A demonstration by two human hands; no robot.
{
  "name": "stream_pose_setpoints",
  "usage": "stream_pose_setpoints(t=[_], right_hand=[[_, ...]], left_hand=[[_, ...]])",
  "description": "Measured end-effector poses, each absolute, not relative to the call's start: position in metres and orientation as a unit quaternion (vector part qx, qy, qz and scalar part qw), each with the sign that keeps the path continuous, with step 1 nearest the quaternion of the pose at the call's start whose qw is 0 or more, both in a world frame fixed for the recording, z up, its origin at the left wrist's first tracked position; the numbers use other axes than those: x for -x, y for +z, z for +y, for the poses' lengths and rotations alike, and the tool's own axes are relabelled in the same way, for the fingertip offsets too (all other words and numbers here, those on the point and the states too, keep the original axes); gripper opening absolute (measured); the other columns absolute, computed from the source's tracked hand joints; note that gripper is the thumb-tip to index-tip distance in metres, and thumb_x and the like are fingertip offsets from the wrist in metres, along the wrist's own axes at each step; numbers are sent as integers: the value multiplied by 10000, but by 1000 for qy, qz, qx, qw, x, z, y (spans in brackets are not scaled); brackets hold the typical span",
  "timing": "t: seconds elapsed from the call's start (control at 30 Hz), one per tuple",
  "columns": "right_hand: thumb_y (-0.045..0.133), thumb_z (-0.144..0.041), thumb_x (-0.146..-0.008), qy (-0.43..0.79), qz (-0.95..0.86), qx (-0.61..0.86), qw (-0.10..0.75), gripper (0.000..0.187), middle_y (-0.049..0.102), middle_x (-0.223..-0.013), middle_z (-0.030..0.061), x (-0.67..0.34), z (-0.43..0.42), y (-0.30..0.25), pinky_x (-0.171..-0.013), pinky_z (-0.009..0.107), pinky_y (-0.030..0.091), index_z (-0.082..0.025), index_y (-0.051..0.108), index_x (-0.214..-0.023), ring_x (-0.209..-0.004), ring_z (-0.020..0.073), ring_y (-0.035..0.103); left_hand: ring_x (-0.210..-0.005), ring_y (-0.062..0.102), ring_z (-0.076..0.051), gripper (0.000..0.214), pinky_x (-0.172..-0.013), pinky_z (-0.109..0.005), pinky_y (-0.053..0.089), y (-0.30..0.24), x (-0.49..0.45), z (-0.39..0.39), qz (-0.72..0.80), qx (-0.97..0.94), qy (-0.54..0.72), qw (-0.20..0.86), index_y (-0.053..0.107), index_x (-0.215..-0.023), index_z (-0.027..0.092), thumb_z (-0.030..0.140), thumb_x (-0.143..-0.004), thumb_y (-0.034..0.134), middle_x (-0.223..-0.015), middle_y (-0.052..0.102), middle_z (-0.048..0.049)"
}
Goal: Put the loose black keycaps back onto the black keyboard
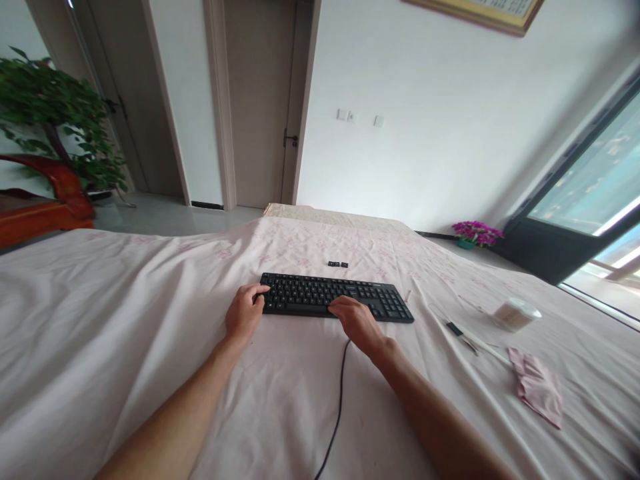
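Note:
A black keyboard (310,309) lies on the pink-and-white cloth, with its cable (340,400) running toward me from the front edge. My left hand (245,310) grips the keyboard's left end, thumb at the near side and index finger over the keys. My right hand (355,320) has its fingers bent and close together at the front edge, right of the middle; its fingertips are partly hidden. Beyond the keyboard, small black keycaps (337,265) sit in a short row.
Right of the keyboard are a small black piece (455,328), a thin pointed tool (470,345), a clear round tub of cotton swabs (518,314) and a folded pink cloth (537,387). The bedsheet-like cover (125,320) is wrinkled. A wooden armrest (55,190) stands far left.

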State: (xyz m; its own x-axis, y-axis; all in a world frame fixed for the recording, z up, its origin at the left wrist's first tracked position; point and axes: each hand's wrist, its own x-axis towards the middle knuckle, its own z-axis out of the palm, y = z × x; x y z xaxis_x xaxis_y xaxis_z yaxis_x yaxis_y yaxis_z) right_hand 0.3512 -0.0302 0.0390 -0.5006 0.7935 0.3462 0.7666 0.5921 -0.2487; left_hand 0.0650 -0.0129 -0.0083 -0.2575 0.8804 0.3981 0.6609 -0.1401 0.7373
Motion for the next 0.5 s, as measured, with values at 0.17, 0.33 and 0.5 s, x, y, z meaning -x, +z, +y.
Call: stream_pose_setpoints(t=[0.17, 0.33, 0.5], right_hand=[[395, -91, -894, 21, -861, 464, 208, 375, 655, -1046, 35, -352, -32, 41, -804, 230, 459, -234, 723, -1007, -917, 137, 605], [446, -115, -894, -37, -856, 482, 181, 344, 641, -982, 43, -351, -34, 45, -783, 268, 419, -278, 742, -961, -918, 164, 552], [454, -121, -896, -63, -859, 482, 160, 333, 641, -947, 37, -348, -35, 45, -776, 293, 382, -281, 746, -906, -902, 172, 521]], left_hand=[[-1096, 564, -184, 303, -1002, -316, 423, -6, -65, -14, 643, -598, 462, 119, 684, -996, 258, 185, -790, 474, -1131, 631, -10], [-1093, 565, -183, 297, -1020, -319, 410, -5, -65, -15, 643, -599, 463, 117, 687, -987, 252, 183, -790, 475, -1122, 634, -15], [-1099, 564, -183, 302, -1014, -318, 414, -5, -65, -15, 646, -596, 463, 117, 687, -991, 259, 186, -789, 475, -1132, 629, -13]])
